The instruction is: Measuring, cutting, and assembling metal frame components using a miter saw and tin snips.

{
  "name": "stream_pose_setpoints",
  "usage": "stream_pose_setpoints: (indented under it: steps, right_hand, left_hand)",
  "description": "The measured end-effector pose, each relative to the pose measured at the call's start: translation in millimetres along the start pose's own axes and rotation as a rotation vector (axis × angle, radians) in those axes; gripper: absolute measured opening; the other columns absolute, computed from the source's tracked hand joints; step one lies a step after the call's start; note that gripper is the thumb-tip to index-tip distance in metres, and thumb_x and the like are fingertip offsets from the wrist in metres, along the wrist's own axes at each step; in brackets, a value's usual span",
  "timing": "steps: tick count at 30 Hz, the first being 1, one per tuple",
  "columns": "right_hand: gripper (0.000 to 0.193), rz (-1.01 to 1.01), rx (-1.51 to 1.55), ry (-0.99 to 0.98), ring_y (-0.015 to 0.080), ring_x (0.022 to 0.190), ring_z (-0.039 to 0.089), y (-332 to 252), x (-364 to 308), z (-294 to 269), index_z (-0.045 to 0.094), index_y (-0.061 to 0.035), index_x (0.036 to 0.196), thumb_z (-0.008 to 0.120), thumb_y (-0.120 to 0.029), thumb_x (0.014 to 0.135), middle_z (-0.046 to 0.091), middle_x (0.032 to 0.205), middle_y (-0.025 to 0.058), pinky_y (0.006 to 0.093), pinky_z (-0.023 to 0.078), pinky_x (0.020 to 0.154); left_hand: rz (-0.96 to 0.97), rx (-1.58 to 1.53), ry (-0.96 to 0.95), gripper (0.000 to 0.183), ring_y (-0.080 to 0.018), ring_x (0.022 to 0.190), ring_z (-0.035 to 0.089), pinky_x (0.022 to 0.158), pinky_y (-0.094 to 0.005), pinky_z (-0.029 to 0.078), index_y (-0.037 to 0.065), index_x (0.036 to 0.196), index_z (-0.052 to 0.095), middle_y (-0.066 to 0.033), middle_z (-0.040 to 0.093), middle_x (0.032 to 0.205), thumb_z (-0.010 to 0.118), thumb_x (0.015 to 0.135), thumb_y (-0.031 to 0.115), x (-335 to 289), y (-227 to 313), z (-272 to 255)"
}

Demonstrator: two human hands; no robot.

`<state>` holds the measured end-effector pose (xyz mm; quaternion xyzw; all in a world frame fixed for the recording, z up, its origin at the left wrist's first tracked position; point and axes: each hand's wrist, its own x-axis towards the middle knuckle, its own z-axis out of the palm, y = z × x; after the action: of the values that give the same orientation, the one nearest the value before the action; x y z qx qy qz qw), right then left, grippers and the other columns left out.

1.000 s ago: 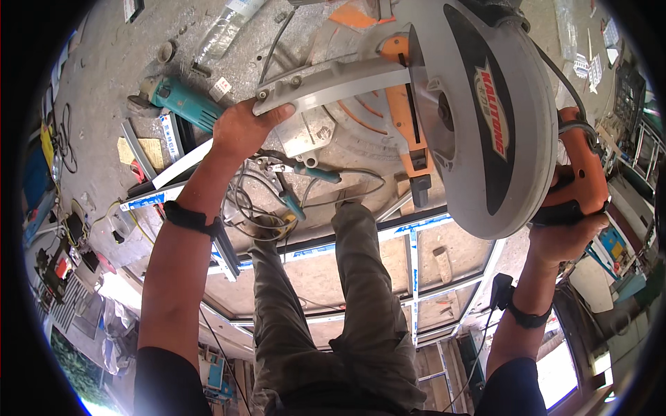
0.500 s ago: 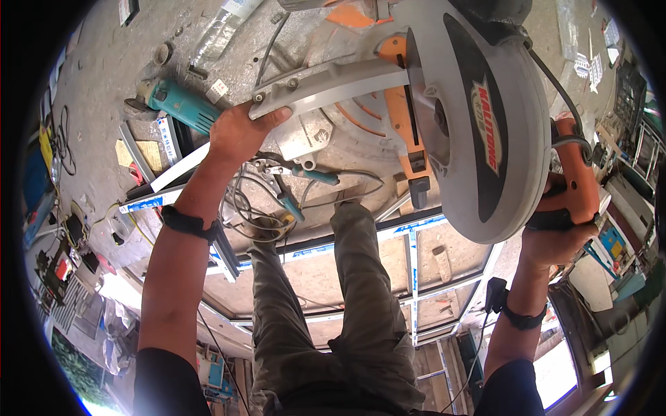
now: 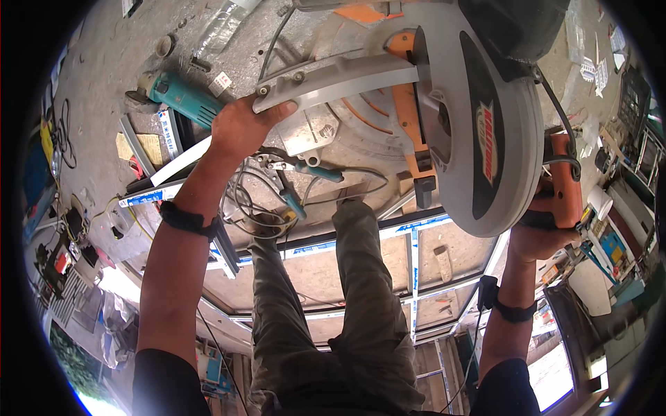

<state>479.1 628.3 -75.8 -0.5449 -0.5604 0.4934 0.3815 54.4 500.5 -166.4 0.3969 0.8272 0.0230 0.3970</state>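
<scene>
A large miter saw [image 3: 454, 132] with a grey blade guard and orange parts fills the upper right. Its orange handle [image 3: 567, 182] is gripped by my right hand [image 3: 542, 241], whose fingers are partly hidden behind it. My left hand [image 3: 243, 126] is closed round the left end of the saw's long grey fence [image 3: 333, 83], thumb on its front face. Below that hand, pliers with teal handles [image 3: 318, 172] lie among coiled cables [image 3: 243, 201]. A teal angle grinder [image 3: 182, 101] rests on the floor just left of my left hand.
Metal frames with blue-and-white film [image 3: 415, 270] lie round my legs. A hammer [image 3: 442, 263] lies within one frame. Cut profiles [image 3: 170, 142] are beside the grinder. Clear plastic wrap [image 3: 225, 28] is at the far left, and a power cord [image 3: 555, 97] runs behind the saw handle.
The saw's guard has shifted slightly, and its handle has moved a little left and down the arm's side with my right hand still on it. My left hand keeps its hold.
</scene>
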Motion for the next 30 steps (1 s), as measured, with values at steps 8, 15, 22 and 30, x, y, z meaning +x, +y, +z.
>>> stream_pose_setpoints:
  steps: [8,15,22,30]
  right_hand:
    - [0.110,0.034,0.027,0.139,0.0281,0.093,0.064,29.1,-5.7,-0.1,0.052,0.0039,0.121,0.025,-0.092,0.074,0.065,0.100,0.0160,0.0412,0.052,0.082]
    - [0.103,0.124,-0.048,0.155,0.0234,0.089,0.063,-18.6,3.3,6.7,0.055,0.0030,0.116,0.030,-0.089,0.076,0.063,0.095,0.0133,0.0372,0.052,0.078]
    - [0.094,0.115,0.024,0.016,0.0230,0.086,0.061,-62.8,20.5,10.0,0.049,0.0063,0.119,0.035,-0.080,0.084,0.061,0.095,0.0142,0.0340,0.051,0.077]
    - [0.093,0.058,-0.009,0.039,0.0229,0.091,0.060,-72.3,24.6,16.3,0.048,0.0058,0.124,0.035,-0.078,0.086,0.061,0.097,0.0142,0.0339,0.049,0.082]
  left_hand:
    - [0.009,0.022,-0.010,0.079,-0.0409,0.089,0.067,0.078,-0.0451,0.052,0.007,0.112,0.068,-0.0216,0.068,0.083,0.054,0.079,0.077,6.5,-11.4,7.3]
    - [-0.025,0.065,-0.037,0.085,-0.0380,0.094,0.067,0.086,-0.0458,0.052,0.006,0.108,0.069,-0.0206,0.070,0.088,0.052,0.075,0.082,8.6,-16.4,7.4]
    - [-0.021,0.057,-0.031,0.088,-0.0375,0.095,0.067,0.085,-0.0459,0.052,0.003,0.106,0.068,-0.0217,0.069,0.089,0.050,0.075,0.083,7.6,-14.2,9.6]
    - [-0.004,0.056,-0.019,0.090,-0.0358,0.095,0.068,0.085,-0.0448,0.052,0.002,0.109,0.066,-0.0215,0.069,0.089,0.051,0.074,0.084,6.9,-13.8,8.4]
